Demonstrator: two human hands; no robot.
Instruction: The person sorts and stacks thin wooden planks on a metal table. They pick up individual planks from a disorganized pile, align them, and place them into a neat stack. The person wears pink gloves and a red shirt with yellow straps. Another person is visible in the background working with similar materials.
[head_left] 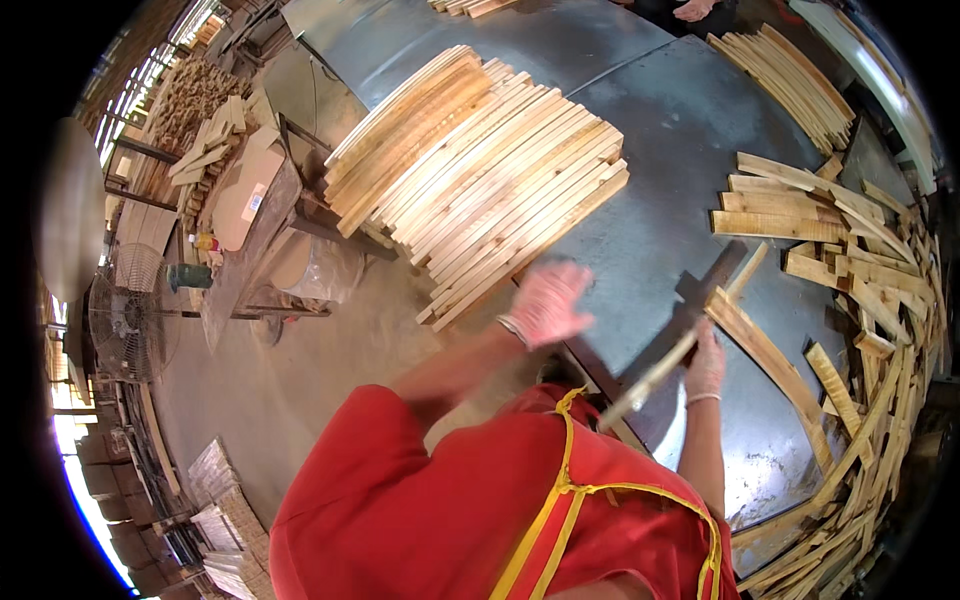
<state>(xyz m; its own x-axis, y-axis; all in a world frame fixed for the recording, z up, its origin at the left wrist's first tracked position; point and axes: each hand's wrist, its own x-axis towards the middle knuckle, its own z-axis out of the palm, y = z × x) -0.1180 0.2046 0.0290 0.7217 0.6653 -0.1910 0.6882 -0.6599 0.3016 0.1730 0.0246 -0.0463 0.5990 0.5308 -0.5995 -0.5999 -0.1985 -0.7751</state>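
Note:
My left hand point(552, 306), in a pale pinkish glove, is over the table edge beside the near end of a stack of wooden strips point(510, 180). It is blurred by motion but looks spread, with nothing seen in it. My right hand point(706, 362), also gloved, is closed on a narrow wooden strip point(660, 378), which is held tilted above the table and points away from me to the right. Touching or crossing close by it is a wider, curved wooden slat point(775, 360) on the tabletop; whether my fingers touch this slat I cannot tell.
A dark metal-topped table point(660, 130) lies ahead. Loose wooden slats point(880, 270) pile up on its right, with a neat row of strips point(790, 85) behind. Another person's hand point(693, 10) shows at the far edge. To the left stand a fan point(128, 310) and a cluttered bench point(255, 245).

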